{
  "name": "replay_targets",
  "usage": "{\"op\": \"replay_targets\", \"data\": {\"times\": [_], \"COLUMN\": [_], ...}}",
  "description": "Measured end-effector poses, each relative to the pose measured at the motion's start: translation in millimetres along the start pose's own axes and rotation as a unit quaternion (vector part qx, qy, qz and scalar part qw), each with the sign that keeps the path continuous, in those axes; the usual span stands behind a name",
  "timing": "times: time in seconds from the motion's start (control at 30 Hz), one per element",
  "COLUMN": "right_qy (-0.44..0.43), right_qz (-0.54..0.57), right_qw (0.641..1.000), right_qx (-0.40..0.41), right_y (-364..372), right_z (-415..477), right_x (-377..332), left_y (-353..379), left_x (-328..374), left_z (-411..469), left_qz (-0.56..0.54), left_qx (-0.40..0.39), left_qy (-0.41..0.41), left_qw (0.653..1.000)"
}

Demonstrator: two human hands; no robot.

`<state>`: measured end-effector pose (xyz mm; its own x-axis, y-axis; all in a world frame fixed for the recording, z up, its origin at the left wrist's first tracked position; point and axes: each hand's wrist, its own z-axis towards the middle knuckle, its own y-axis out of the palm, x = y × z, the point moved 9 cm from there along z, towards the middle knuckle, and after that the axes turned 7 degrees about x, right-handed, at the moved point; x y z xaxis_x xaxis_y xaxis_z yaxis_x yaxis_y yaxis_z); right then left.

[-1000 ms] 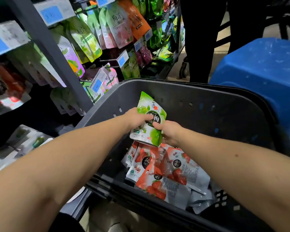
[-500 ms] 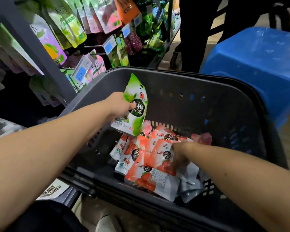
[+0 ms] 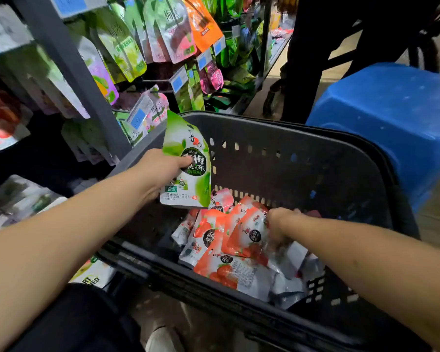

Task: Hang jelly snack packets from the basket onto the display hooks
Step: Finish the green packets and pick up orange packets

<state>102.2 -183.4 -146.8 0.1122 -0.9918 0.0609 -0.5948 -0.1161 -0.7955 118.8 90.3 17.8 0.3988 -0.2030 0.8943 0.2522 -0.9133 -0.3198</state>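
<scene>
My left hand [image 3: 160, 171] holds a green jelly packet [image 3: 188, 163] upright over the left side of the dark grey basket [image 3: 315, 158], thumb across its front. My right hand [image 3: 280, 227] reaches down into the basket and grips the edge of a red-and-white jelly packet [image 3: 249, 232] on top of a pile of several similar red packets [image 3: 229, 273]. The display hooks [image 3: 148, 80] with hanging pouches and blue price tags stand to the left of the basket.
A grey upright post [image 3: 74, 72] of the rack runs in front of the hooks. A blue plastic stool [image 3: 391, 118] stands behind the basket on the right. A person in dark trousers [image 3: 313, 59] stands at the back.
My right hand let go of the green packet and dropped onto the red packets in the basket. My left hand keeps the green packet, now raised slightly toward the rack.
</scene>
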Motion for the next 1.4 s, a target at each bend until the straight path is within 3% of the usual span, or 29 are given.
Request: {"op": "replay_targets", "data": {"times": [0.1,0.17,0.27,0.37,0.53,0.63,0.77,0.93,1.0,1.13,1.27,1.4], "right_qy": [-0.016,0.002,-0.001,-0.037,-0.080,-0.124,-0.175,-0.139,-0.128,-0.106,-0.036,-0.066], "right_qz": [0.080,0.255,0.502,0.640,0.697,0.752,0.773,0.767,0.769,0.741,0.737,0.696], "right_qw": [0.996,0.966,0.864,0.768,0.711,0.645,0.596,0.621,0.619,0.653,0.673,0.698], "right_qx": [0.032,0.034,0.021,0.015,0.048,-0.049,-0.129,-0.079,-0.097,-0.114,0.053,0.157], "right_y": [-33,-48,-67,-93,-120,-124,-124,-115,-113,-105,-107,-121], "right_z": [-10,-10,-12,-24,-33,-52,-61,-47,-52,-50,-37,-46], "right_x": [1,5,-4,-31,-73,-98,-106,-105,-108,-105,-64,-51], "left_y": [-4,-4,-3,-4,1,-3,-12,-10,-9,-16,-40,-40], "left_x": [-8,-10,-11,-5,4,7,7,8,9,11,11,3], "left_z": [-4,-6,-9,-11,-19,-20,-22,-29,-31,-26,-13,-11], "left_qz": [-0.018,-0.013,-0.020,0.017,0.100,0.115,0.094,0.063,0.053,0.005,-0.068,-0.129], "left_qx": [0.022,0.031,0.034,0.036,0.039,0.043,0.047,0.029,0.024,0.037,0.060,0.013], "left_qy": [-0.023,-0.023,-0.019,0.015,0.079,0.097,0.088,0.082,0.086,0.092,0.055,-0.010], "left_qw": [0.999,0.999,0.999,0.999,0.991,0.988,0.991,0.994,0.995,0.995,0.994,0.991]}}
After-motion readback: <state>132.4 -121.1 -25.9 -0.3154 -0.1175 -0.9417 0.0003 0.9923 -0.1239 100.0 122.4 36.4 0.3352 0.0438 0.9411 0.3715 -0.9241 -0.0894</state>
